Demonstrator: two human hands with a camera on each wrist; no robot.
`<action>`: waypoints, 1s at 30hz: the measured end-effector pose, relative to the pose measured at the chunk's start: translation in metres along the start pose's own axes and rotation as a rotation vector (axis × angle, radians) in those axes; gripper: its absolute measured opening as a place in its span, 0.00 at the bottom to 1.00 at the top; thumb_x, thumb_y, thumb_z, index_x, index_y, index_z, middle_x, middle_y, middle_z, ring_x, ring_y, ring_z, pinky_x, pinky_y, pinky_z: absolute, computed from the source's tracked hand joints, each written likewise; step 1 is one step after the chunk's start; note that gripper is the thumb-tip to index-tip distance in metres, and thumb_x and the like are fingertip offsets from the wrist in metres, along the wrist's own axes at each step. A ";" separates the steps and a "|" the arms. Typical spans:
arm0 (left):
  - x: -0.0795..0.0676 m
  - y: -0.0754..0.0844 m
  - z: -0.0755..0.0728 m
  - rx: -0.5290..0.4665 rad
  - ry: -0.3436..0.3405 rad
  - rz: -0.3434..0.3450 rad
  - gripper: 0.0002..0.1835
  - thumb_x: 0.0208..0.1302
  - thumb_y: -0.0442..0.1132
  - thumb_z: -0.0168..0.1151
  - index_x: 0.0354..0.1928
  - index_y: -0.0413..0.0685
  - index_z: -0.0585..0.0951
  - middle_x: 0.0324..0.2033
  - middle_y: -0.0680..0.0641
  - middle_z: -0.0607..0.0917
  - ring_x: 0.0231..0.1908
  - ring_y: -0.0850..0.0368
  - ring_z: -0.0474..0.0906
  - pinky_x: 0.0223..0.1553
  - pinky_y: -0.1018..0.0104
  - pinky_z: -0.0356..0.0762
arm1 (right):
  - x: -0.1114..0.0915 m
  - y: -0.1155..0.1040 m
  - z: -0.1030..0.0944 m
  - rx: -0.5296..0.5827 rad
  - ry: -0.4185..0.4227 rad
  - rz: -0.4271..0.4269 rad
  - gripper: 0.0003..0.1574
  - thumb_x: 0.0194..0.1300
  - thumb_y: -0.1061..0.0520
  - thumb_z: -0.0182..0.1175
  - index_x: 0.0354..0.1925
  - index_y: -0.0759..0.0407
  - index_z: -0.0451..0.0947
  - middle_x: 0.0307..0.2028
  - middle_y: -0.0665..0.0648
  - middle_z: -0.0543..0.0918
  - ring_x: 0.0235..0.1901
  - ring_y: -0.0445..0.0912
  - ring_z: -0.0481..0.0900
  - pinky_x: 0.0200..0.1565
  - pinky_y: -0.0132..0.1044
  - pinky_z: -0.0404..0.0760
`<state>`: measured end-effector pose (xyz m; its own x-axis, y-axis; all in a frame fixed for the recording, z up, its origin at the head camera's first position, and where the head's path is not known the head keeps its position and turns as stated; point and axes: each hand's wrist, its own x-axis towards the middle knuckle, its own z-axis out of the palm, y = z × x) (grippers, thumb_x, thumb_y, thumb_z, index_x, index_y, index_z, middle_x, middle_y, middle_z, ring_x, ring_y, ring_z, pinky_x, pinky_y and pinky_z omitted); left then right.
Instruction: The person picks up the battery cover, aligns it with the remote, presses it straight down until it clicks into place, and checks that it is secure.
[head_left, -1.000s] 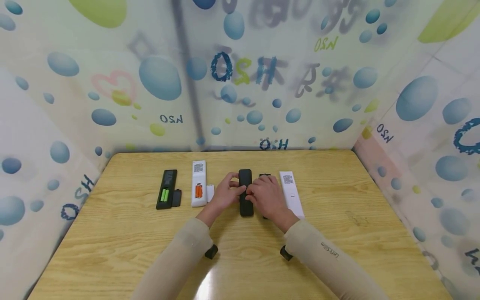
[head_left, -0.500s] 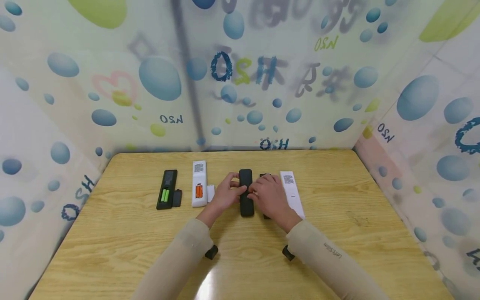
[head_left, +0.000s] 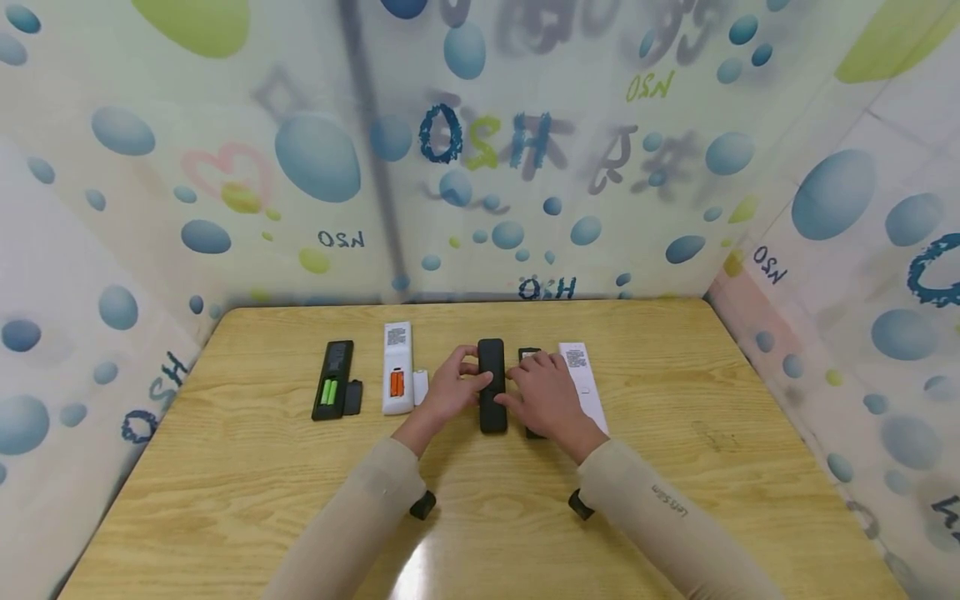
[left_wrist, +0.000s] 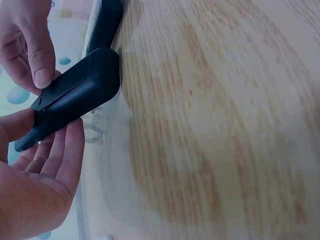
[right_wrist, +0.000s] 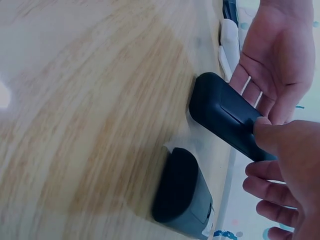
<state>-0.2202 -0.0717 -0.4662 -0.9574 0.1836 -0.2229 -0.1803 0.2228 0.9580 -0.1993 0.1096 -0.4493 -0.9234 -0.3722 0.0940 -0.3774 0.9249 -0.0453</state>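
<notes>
A black remote control (head_left: pixel 492 400) lies back side up in the middle of the head view, its battery cover in place. My left hand (head_left: pixel 448 385) grips it from the left, thumb on top and fingers along its side. In the left wrist view the cover's seam shows on the remote (left_wrist: pixel 75 90). My right hand (head_left: pixel 546 396) is at the remote's right, its thumb touching the cover and its other fingers loosely spread. Partly under that hand lies another black remote (head_left: pixel 534 433). The right wrist view shows the right thumb (right_wrist: pixel 267 134) pressing near the cover's edge.
On the left lie a black remote (head_left: pixel 337 358) with green batteries and its cover (head_left: pixel 353 398) beside it. A white remote (head_left: pixel 397 350) shows orange batteries, with its white cover (head_left: pixel 421 387) alongside. Another white remote (head_left: pixel 585 383) lies at the right. The wooden table (head_left: pixel 675 400) meets printed curtains.
My right hand has shifted slightly right, and its fingers have spread away from the remote while the thumb stays on it. The left hand and the remote it grips have hardly moved.
</notes>
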 end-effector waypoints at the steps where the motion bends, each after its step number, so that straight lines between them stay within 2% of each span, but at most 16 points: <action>1: 0.000 -0.001 0.000 0.002 0.000 0.001 0.21 0.68 0.41 0.62 0.61 0.55 0.70 0.52 0.40 0.80 0.40 0.52 0.81 0.42 0.52 0.83 | 0.000 0.000 0.001 -0.008 -0.001 -0.002 0.31 0.65 0.31 0.56 0.53 0.49 0.81 0.53 0.53 0.82 0.59 0.51 0.72 0.61 0.51 0.67; 14: -0.001 -0.002 0.000 -0.013 0.000 0.008 0.20 0.67 0.40 0.62 0.59 0.56 0.70 0.50 0.41 0.81 0.38 0.53 0.81 0.39 0.54 0.84 | 0.001 -0.002 0.005 -0.026 0.023 -0.004 0.30 0.64 0.31 0.57 0.52 0.49 0.83 0.50 0.52 0.84 0.56 0.50 0.74 0.60 0.49 0.68; 30: 0.000 -0.001 0.000 -0.018 -0.002 0.005 0.21 0.68 0.40 0.62 0.60 0.57 0.70 0.51 0.41 0.81 0.38 0.53 0.82 0.39 0.55 0.84 | 0.003 -0.003 0.003 -0.043 0.000 0.011 0.31 0.64 0.30 0.56 0.53 0.48 0.82 0.51 0.52 0.83 0.57 0.50 0.73 0.60 0.48 0.68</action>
<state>-0.2196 -0.0717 -0.4668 -0.9578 0.1870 -0.2185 -0.1796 0.2042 0.9623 -0.2009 0.1051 -0.4520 -0.9275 -0.3619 0.0934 -0.3638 0.9315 -0.0037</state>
